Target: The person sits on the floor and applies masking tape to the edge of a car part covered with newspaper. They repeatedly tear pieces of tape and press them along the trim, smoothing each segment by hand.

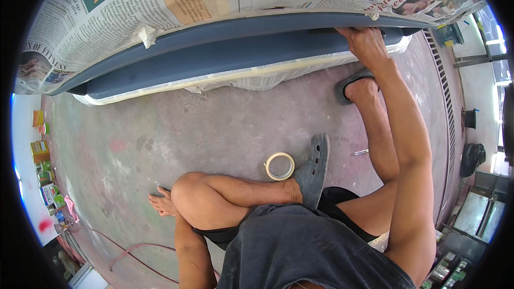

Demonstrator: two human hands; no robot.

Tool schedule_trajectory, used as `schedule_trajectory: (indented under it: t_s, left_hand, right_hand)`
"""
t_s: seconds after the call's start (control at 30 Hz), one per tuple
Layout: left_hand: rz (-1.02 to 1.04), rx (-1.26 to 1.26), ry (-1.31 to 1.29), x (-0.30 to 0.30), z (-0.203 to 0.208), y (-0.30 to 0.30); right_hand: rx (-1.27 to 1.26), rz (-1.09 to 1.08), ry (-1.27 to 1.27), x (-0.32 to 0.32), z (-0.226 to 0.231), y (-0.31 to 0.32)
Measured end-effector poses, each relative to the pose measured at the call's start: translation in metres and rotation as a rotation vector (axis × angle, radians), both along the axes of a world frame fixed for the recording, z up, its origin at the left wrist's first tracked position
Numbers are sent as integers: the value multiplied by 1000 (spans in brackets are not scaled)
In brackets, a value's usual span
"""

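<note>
My right hand [367, 43] reaches up to a long blue-grey panel [214, 56] that curves across the top. Its fingers curl in at the panel's upper lip, and the fingertips are hidden there. A dark strip shows beside the thumb; what the hand grips cannot be made out. My left hand [163, 202] lies flat on the floor beside my bent knee, fingers spread, holding nothing. Taped newspaper [160, 5] covers the surface above the panel, and more masking runs along its lower edge. A roll of masking tape [279, 166] rests on the floor near my shoe [316, 168].
A small slim object [361, 152] lies on the concrete floor [150, 139] by my right leg. Several cans and boxes [44, 174] line the left wall. A reddish hose [134, 246] curls at lower left. A slotted floor drain [441, 74] runs along the right.
</note>
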State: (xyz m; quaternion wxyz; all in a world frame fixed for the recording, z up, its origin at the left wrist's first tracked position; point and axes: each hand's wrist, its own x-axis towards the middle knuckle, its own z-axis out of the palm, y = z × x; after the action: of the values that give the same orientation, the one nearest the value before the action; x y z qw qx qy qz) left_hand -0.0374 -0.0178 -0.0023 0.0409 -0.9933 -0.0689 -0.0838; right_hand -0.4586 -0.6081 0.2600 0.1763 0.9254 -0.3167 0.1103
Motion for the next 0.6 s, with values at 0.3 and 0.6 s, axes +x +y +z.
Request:
schedule_trajectory:
  t_s: [0.3, 0.6]
  left_hand:
    - [-29, -26, -15, 2, -8, 5]
    - [-17, -33, 6, 9, -14, 8]
  right_hand:
    - [-13, -81, -180, -23, 16, 30]
    - [469, 350, 181, 32, -108, 183]
